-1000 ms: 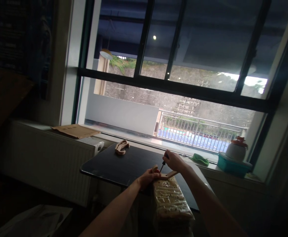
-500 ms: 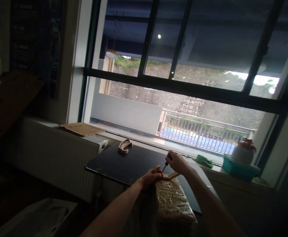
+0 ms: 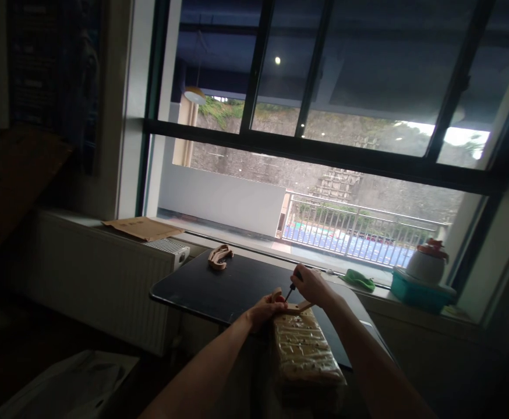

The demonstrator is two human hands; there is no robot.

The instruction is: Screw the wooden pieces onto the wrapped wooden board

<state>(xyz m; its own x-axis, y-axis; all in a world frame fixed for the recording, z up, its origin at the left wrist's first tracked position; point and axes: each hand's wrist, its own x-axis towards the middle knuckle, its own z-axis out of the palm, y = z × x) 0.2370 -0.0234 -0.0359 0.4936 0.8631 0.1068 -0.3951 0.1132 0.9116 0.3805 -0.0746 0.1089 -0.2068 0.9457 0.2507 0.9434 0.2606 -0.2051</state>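
Observation:
My right hand (image 3: 312, 286) is closed round the dark handle of a screwdriver (image 3: 290, 290), whose shaft slants down to the left. Its tip meets a curved, light-coloured wooden piece (image 3: 293, 309), near a small red part that my fingers mostly cover. With fingers closed, my left hand (image 3: 264, 311) grips the left end of that wooden piece. Beneath it lies a long block wrapped in shiny clear plastic (image 3: 304, 346), jutting from the table towards me. What the screwdriver tip bears on is too small to make out.
The black table (image 3: 188, 286) carries more curved wooden pieces (image 3: 220, 257) near its far left edge. A green cloth (image 3: 359, 280), a teal box (image 3: 420, 291) and a white container with an orange top (image 3: 427, 265) stand along the windowsill. Left is a radiator (image 3: 106, 273) with a brown envelope (image 3: 145, 228).
The view has shifted slightly. Both hands keep their hold on the screwdriver and the wooden piece, with hardly any movement between them.

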